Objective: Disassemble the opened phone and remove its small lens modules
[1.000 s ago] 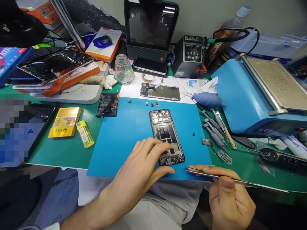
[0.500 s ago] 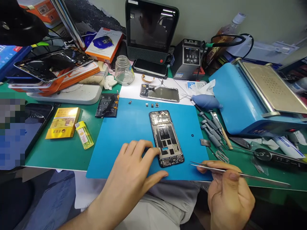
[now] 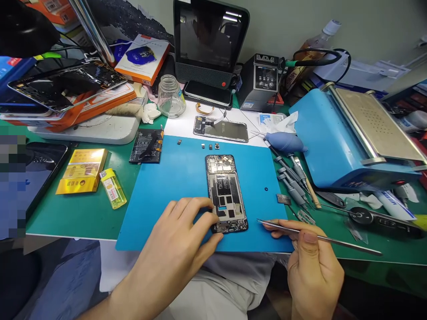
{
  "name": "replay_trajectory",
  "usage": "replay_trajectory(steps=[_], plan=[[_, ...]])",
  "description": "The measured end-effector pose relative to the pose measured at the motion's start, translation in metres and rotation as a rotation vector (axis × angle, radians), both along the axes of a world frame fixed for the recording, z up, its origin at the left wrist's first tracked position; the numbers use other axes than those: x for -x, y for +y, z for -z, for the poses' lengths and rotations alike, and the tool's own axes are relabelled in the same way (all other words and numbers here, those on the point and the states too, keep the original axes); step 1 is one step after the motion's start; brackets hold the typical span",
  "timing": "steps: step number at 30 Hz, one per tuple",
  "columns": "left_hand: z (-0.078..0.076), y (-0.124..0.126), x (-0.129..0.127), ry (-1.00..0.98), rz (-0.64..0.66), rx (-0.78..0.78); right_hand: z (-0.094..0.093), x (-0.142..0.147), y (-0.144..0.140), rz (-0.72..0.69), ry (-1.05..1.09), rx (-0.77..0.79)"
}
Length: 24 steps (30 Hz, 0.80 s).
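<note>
One opened phone (image 3: pixel 226 194) under left-hand (image 3: pixel 180 249) fingers, one pair of tweezers (image 3: pixel 300 233) pinched in right-hand (image 3: pixel 313 271) fingers.

Wall (image 3: pixel 367 22): plain, pale, across upper right of frame.
Bench (image 3: pixel 83 213): covered in green mat, cluttered.
Lamp arm (image 3: pixel 91 31): chrome, slanted at upper left.
Light: bright, even.
</note>
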<state>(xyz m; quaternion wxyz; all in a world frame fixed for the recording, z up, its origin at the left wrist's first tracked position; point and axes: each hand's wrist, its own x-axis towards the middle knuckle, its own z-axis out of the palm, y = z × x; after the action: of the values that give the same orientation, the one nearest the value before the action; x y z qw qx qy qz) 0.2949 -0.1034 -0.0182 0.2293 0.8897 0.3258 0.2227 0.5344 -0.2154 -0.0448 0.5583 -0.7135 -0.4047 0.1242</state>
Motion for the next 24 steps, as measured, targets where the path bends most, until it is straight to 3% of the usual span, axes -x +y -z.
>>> replay_trajectory(steps=[11, 24], plan=[[0.002, 0.006, 0.015, 0.012, 0.043, 0.151, 0.005, -0.001, -0.004, -0.048, -0.012, 0.003], [0.006, 0.009, 0.016, 0.003, 0.034, 0.149, -0.001, 0.004, -0.003, -0.225, -0.094, -0.018]])
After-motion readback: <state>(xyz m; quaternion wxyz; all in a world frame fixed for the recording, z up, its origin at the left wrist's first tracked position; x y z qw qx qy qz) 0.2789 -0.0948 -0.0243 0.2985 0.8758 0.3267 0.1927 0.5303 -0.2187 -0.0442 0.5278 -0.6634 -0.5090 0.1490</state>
